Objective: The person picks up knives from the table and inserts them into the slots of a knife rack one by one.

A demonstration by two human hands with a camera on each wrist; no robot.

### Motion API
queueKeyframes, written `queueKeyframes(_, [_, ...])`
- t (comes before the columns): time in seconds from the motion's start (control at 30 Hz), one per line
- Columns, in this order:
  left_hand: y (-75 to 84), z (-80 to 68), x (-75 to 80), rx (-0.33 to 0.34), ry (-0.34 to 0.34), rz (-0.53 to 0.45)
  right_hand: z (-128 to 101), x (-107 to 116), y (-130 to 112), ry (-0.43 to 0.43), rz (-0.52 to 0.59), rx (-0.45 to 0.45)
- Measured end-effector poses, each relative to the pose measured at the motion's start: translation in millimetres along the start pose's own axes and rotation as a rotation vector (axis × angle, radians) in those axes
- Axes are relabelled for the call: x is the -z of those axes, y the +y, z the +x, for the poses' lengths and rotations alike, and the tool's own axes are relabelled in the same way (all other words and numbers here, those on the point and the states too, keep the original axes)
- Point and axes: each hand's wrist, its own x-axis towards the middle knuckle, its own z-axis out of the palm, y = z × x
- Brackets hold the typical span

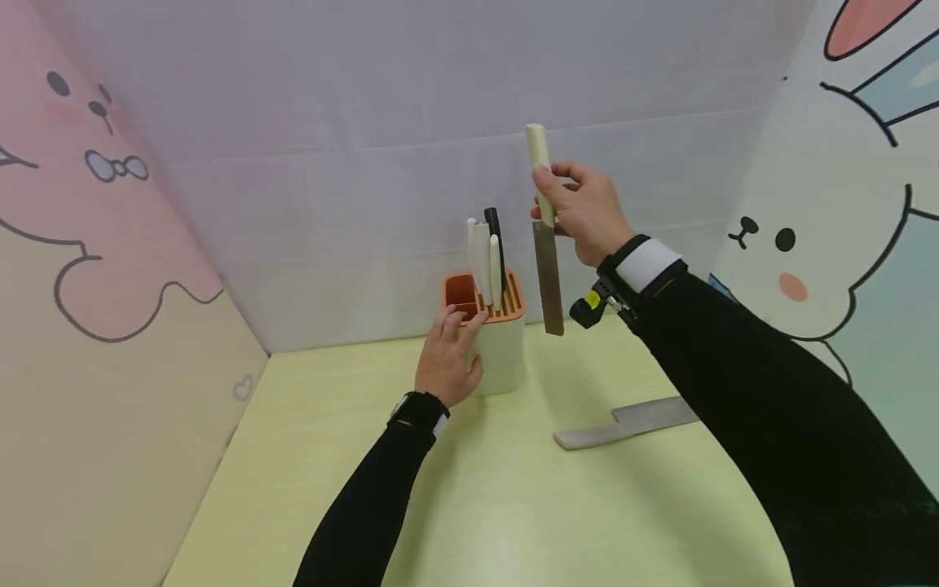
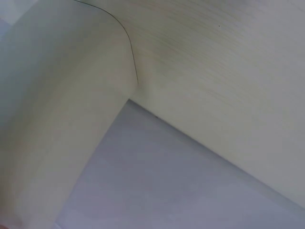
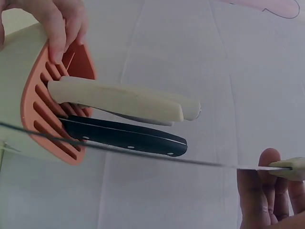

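My right hand (image 1: 579, 208) pinches the cream handle of a knife (image 1: 547, 269) and holds it upright, blade down, in the air just right of the knife block (image 1: 499, 350). The block is cream with an orange slotted top (image 3: 45, 114) and holds cream-handled knives (image 3: 119, 100) and a black-handled one (image 3: 124, 137). My left hand (image 1: 449, 355) grips the block's left side, fingertips (image 3: 59, 28) over its top edge. In the right wrist view the held blade (image 3: 143, 155) shows edge-on as a thin line, with my right fingers (image 3: 267, 191) at its handle. The left wrist view shows only walls.
A cleaver (image 1: 623, 424) with a pale handle lies flat on the yellow-green table (image 1: 513, 505), right of the block and under my right forearm. Cartoon-printed walls (image 1: 110, 285) close in the left, back and right sides.
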Motion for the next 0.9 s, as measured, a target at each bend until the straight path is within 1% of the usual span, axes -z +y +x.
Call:
queueKeyframes(0.23, [0.2, -0.4, -2.6, 0.014, -0.029, 0.009, 9.6, -9.9, 3.6, 0.082, 0.035, 0.014])
queueKeyframes(0.37, [-0.3, 0.0, -1.4, 0.014, -0.037, 0.017, 15.2, -13.6, 6.6, 0.103, 0.07, 0.036])
queueKeyframes(0.43, [-0.3, 0.3, -0.6, 0.014, -0.039, 0.022, 17.1, -14.6, 7.2, 0.113, 0.06, 0.052])
queueKeyframes(0.6, [0.9, 1.3, 1.2, 0.016, -0.053, 0.024, 19.3, -16.6, 4.9, 0.157, -0.023, 0.082])
queueKeyframes(0.83, [1.8, 1.1, 1.2, 0.025, -0.064, 0.026, 21.9, -19.9, 2.5, 0.157, 0.028, 0.056])
queueKeyframes(0.9, [2.0, 1.0, 1.2, 0.026, -0.064, 0.027, 22.0, -22.0, 3.1, 0.153, 0.025, 0.06])
